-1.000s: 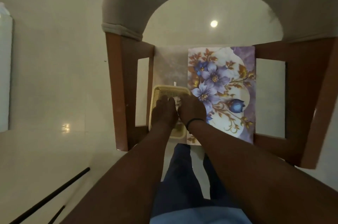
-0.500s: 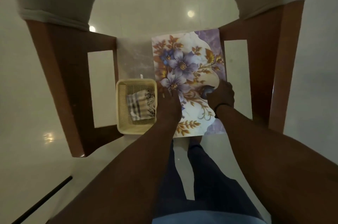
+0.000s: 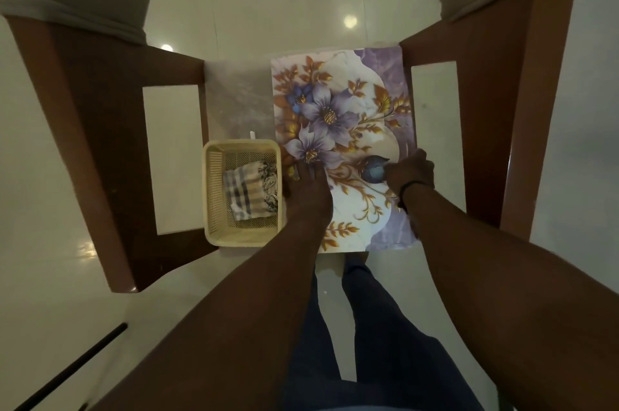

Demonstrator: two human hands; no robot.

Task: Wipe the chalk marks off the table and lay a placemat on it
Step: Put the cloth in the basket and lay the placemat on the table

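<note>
Two hands were laid on the floral placemat (image 3: pixel 348 129), the left hand (image 3: pixel 306 189) pressed flat, the right hand (image 3: pixel 410 171) with fingers curled, beside the basket (image 3: pixel 214 196) holding a checked cloth (image 3: pixel 246 191).

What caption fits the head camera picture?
Both hands press a flowery purple placemat beside a cream plastic basket.

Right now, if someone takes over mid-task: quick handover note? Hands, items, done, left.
Left hand: flat on the placemat, near its left edge.
Right hand: on the placemat's right side; whether it presses or grips is unclear.
Placemat lies on the right part of the small table.
Checked cloth sits in the cream basket on the table's left.
Done: cloth put away, mat down.
Left: square up the mat, lift hands off.
</note>
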